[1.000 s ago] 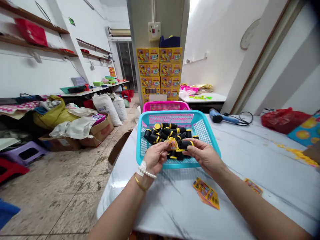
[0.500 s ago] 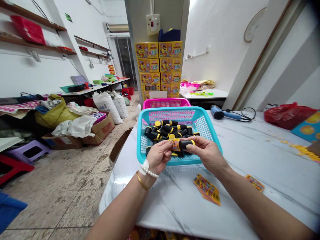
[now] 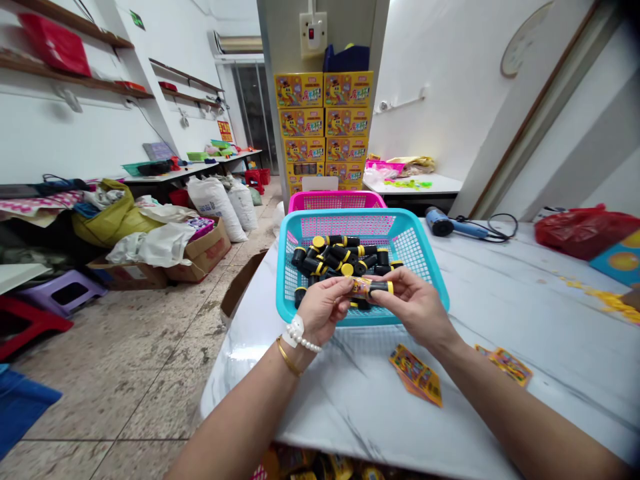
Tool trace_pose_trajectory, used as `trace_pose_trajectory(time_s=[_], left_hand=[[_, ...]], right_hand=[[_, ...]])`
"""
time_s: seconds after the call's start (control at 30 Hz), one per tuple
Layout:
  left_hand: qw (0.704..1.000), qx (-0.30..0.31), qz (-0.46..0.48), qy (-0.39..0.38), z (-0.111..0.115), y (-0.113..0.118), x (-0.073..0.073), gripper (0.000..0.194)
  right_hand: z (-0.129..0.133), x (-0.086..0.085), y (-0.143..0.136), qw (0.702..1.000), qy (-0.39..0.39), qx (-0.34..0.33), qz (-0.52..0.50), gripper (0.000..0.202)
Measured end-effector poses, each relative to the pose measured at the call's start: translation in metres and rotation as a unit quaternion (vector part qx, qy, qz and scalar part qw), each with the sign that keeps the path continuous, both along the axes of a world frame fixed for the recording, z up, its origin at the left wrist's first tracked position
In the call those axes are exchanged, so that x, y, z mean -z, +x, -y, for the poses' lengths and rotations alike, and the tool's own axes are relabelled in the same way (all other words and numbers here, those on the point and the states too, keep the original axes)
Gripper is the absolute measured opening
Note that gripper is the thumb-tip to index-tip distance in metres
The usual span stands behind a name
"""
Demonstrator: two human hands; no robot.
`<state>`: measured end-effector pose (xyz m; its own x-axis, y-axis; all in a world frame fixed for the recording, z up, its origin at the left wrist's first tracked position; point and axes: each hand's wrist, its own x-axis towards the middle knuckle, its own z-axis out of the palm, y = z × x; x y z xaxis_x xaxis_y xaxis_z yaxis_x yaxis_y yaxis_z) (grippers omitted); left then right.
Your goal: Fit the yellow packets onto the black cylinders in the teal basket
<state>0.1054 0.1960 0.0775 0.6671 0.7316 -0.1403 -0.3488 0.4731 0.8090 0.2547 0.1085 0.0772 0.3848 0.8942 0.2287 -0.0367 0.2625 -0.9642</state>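
My left hand (image 3: pixel 325 308) pinches the left end of a small orange printed sleeve (image 3: pixel 360 287) between thumb and fingers. From the right, my right hand (image 3: pixel 419 308) grips a black cylinder with a yellow end (image 3: pixel 382 287), which sits partly inside the sleeve. Both hands are over the near side of a turquoise basket (image 3: pixel 360 215). In it lies a heap of similar black cylinders with yellow caps (image 3: pixel 345 255). Flat printed sleeves (image 3: pixel 417 375) lie on the marble-patterned table (image 3: pixel 350 393) below my right hand, and more printed sleeves (image 3: pixel 511 367) lie beyond my right forearm.
A pink basket (image 3: pixel 337 199) stands behind the turquoise one. Stacked yellow boxes (image 3: pixel 325 123) rise against the pillar. At the right are a blue heat gun with a cable (image 3: pixel 457 225), a red plastic bag (image 3: pixel 583 230) and scattered yellow pieces (image 3: pixel 607 299). Cardboard boxes (image 3: pixel 200 250) stand on the floor at left.
The black cylinder has gone further left into the printed sleeve, so less of its black body shows. Both hands keep their grips, and the view has shifted slightly.
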Motion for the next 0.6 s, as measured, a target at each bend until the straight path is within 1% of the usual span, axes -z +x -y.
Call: trace_pose_trajectory(time_s=[0.1, 0.2, 0.23, 0.3, 0.37, 0.4, 0.43, 0.47, 0.53, 0.57, 0.6], left_hand=[[1.0, -0.001, -0.003, 0.016, 0.002, 0.001, 0.003, 0.036], [0.998, -0.024, -0.025, 0.061, 0.007, 0.003, 0.004, 0.037], [0.995, -0.041, -0.039, 0.083, 0.009, 0.004, 0.004, 0.039], [0.986, -0.094, -0.067, 0.124, 0.011, 0.004, 0.002, 0.041], [0.975, -0.14, -0.078, 0.151, 0.012, 0.003, -0.001, 0.046], [0.975, -0.138, -0.075, 0.158, 0.011, 0.002, -0.003, 0.052], [0.978, -0.112, -0.07, 0.163, 0.01, 0.002, -0.004, 0.056], [0.981, -0.07, -0.065, 0.166, 0.009, 0.001, -0.004, 0.058], [0.984, 0.011, -0.06, 0.169, 0.006, -0.001, -0.004, 0.053], [0.983, 0.031, -0.062, 0.171, 0.004, -0.002, -0.004, 0.048], [0.982, 0.034, -0.064, 0.173, 0.003, -0.002, -0.003, 0.044]], right_hand=[[0.003, 0.0, -0.005, 0.998, 0.042, -0.01, 0.037, 0.028], [0.004, 0.001, -0.005, 0.995, 0.069, 0.013, 0.071, 0.028], [0.005, 0.001, -0.004, 0.994, 0.075, 0.025, 0.082, 0.028], [0.005, 0.002, -0.002, 0.99, 0.084, 0.05, 0.101, 0.028], [0.006, 0.004, -0.002, 0.987, 0.093, 0.068, 0.108, 0.028], [0.006, 0.004, -0.002, 0.987, 0.095, 0.073, 0.11, 0.028], [0.006, 0.005, -0.002, 0.987, 0.096, 0.073, 0.11, 0.029], [0.006, 0.005, -0.002, 0.987, 0.094, 0.071, 0.113, 0.029], [0.006, 0.006, 0.0, 0.987, 0.086, 0.052, 0.127, 0.03], [0.006, 0.006, 0.002, 0.986, 0.082, 0.035, 0.139, 0.032], [0.006, 0.005, 0.004, 0.985, 0.077, 0.015, 0.155, 0.033]])
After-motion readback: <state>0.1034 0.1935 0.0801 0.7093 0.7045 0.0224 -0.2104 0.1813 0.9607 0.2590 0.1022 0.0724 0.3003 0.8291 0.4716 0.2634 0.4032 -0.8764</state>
